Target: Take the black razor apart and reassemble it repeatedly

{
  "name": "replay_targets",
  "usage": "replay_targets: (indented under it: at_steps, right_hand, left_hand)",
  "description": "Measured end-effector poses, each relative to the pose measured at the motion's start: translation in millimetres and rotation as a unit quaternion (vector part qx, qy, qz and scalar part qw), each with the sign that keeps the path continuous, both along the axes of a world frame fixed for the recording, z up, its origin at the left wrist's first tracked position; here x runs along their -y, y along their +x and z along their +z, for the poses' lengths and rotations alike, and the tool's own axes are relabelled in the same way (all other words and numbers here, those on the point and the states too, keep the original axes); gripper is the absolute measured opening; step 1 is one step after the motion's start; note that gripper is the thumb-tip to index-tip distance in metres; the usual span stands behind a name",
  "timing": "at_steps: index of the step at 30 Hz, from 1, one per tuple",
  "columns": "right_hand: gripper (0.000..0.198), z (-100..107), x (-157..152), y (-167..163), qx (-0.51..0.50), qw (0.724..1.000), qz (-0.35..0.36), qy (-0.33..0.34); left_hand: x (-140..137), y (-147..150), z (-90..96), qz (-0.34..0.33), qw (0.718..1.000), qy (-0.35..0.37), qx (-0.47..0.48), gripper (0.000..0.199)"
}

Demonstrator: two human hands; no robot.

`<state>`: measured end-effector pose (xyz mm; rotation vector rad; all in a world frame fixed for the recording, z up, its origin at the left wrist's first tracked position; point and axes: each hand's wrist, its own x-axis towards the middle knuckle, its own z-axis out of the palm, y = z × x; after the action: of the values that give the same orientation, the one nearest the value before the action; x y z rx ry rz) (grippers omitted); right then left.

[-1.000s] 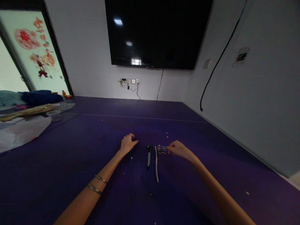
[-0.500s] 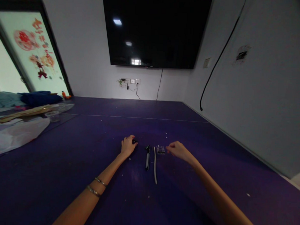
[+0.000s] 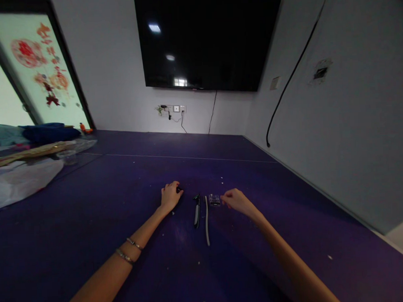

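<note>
My left hand (image 3: 170, 195) rests on the purple surface, its fingers curled around a small black object (image 3: 178, 189) that is mostly hidden. To its right lies a slim black-and-grey tool (image 3: 196, 213) with an angled head, perhaps a razor. Beside that is a thin, slightly bent grey tube or rod (image 3: 207, 222). A small clear box (image 3: 214, 200) with dark contents sits just past the tube's far end. Close to the box's right edge, my right hand (image 3: 235, 199) has its fingertips pinched together; whether they touch the box or hold something small is unclear.
Small white scraps (image 3: 222, 180) dot the purple surface (image 3: 142, 260). At the far left are a white plastic bag (image 3: 25, 183), a clear cup (image 3: 68, 157) and dark blue cloth (image 3: 50, 131). A black cable (image 3: 285, 87) hangs along the right wall.
The whole view has shifted slightly left and up with the head. Both hands and the small items keep nearly the same places relative to each other.
</note>
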<state>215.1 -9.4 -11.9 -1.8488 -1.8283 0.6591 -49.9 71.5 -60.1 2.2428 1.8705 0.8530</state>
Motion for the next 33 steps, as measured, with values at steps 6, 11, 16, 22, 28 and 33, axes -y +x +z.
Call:
replay_targets:
  at_steps: [6, 11, 16, 22, 28, 33]
  right_hand:
    - [0.023, 3.7, 2.7, -3.1, -0.078, 0.995, 0.016, 0.059]
    - [0.024, 10.5, 6.6, -10.9, -0.176, 0.983, 0.015, 0.056]
    - [0.024, 19.1, 12.9, -18.7, -0.317, 0.948, 0.008, 0.014]
    - [0.024, 24.0, 21.5, -24.4, -0.405, 0.913, 0.032, -0.03]
    - [0.021, 22.5, 19.5, -26.9, -0.426, 0.904, 0.038, -0.017]
    - [0.019, 24.0, 16.5, -22.8, -0.407, 0.913, 0.037, 0.012]
  left_hand:
    - [4.3, 7.0, 8.8, -0.031, 0.998, 0.031, 0.05, 0.031]
    - [31.7, 38.0, 33.4, -0.139, 0.978, 0.108, 0.114, 0.037]
    - [69.9, 64.7, 52.4, -0.234, 0.953, 0.152, 0.117, 0.038]
    - [88.1, 71.3, 52.6, -0.258, 0.939, 0.206, 0.097, 0.039]
    - [88.5, 72.1, 50.6, -0.264, 0.931, 0.23, 0.1, 0.037]
    - [87.6, 71.3, 49.5, -0.257, 0.932, 0.229, 0.114, 0.031]
